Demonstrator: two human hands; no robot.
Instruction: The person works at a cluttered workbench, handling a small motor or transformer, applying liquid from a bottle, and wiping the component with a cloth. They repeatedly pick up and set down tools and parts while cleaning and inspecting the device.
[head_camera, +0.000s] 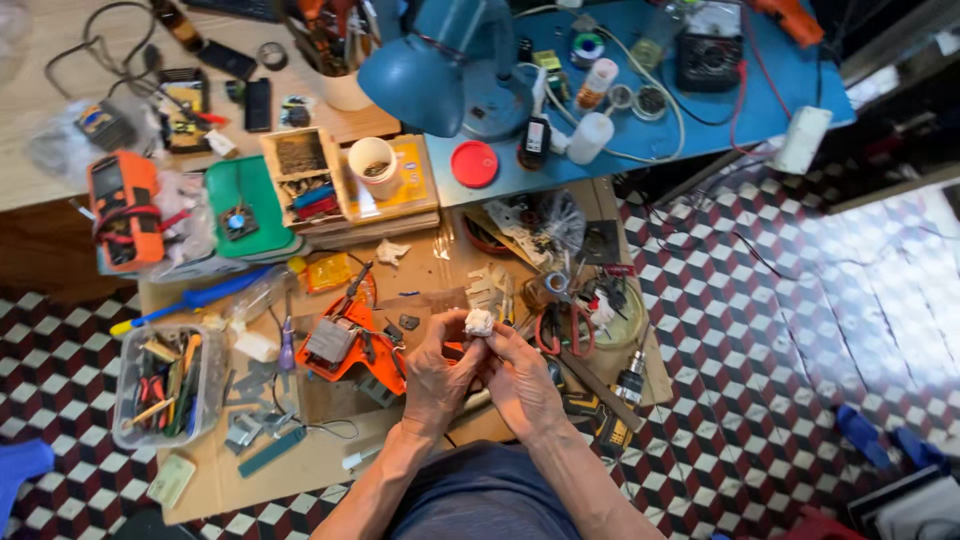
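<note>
Both the left hand (436, 375) and the right hand (520, 378) pinch a small white wad (479, 321) above the orange tool housing (352, 352); a firm, steady fingertip grip seems best.

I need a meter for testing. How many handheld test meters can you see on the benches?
2: an orange meter at the wooden bench's left edge, and a dark meter at the blue table's far end. Clutter may hide others.
</note>
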